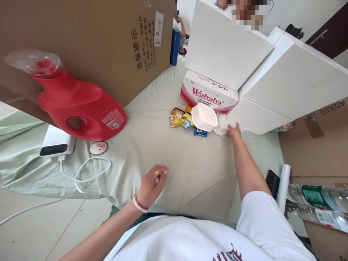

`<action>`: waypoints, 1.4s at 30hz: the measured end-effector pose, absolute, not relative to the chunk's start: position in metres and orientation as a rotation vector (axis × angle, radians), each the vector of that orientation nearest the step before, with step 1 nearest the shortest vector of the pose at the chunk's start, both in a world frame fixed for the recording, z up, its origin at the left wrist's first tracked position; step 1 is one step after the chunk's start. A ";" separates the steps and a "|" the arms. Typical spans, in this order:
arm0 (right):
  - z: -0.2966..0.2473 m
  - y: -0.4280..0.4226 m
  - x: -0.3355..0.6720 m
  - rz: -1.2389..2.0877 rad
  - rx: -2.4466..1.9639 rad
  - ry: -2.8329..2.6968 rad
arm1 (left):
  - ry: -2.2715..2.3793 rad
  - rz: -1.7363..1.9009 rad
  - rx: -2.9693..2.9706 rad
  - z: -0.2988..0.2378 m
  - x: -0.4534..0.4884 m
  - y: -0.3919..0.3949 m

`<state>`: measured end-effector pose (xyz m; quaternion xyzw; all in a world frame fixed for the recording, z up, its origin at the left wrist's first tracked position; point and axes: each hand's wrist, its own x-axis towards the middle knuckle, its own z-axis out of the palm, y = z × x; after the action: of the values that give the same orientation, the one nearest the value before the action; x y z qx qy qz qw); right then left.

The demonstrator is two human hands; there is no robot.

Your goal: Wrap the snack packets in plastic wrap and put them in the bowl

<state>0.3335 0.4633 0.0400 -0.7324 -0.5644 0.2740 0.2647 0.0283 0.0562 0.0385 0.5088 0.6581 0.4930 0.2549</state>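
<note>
White shirt [174,239]: bottom of frame. Left hand [153,183]: lower centre, fingers curled, contents unclear. Clear plastic bag [220,127]: right of centre, crumpled, long axis indistinct; right hand [233,131] adjoins, grip cannot be told.

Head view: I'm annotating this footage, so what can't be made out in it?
All in the head view:
Right hand: any grip on the clear plastic is unclear, as the hand hides the contact.
Left hand: the yellow spot on it is too small to identify.
Snack packets: partly covered by the white bowl.
Water bottles: cut off by the right edge.
</note>
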 end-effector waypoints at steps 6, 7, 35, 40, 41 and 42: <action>0.066 0.432 0.367 0.938 -1.832 -1.201 | 1.216 1.466 0.296 0.073 0.065 0.208; 0.069 0.426 0.373 0.943 -1.775 -1.134 | 1.183 1.480 0.256 0.075 0.074 0.232; 0.058 0.202 0.421 1.173 -1.599 -0.804 | 0.735 0.834 2.549 0.035 0.219 0.192; 0.034 0.223 0.454 1.051 -1.734 -0.575 | 0.829 0.887 2.358 0.013 0.163 0.145; 0.035 0.233 0.463 1.010 -1.737 -0.519 | 0.914 0.874 2.302 0.009 0.142 0.131; 0.037 0.244 0.472 0.986 -1.745 -0.480 | 1.015 0.862 2.259 0.005 0.120 0.117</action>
<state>0.4723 0.2442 0.0365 -0.7260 -0.1996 0.4104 0.5144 0.1204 0.1168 0.0054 0.8326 0.3740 0.3176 0.2570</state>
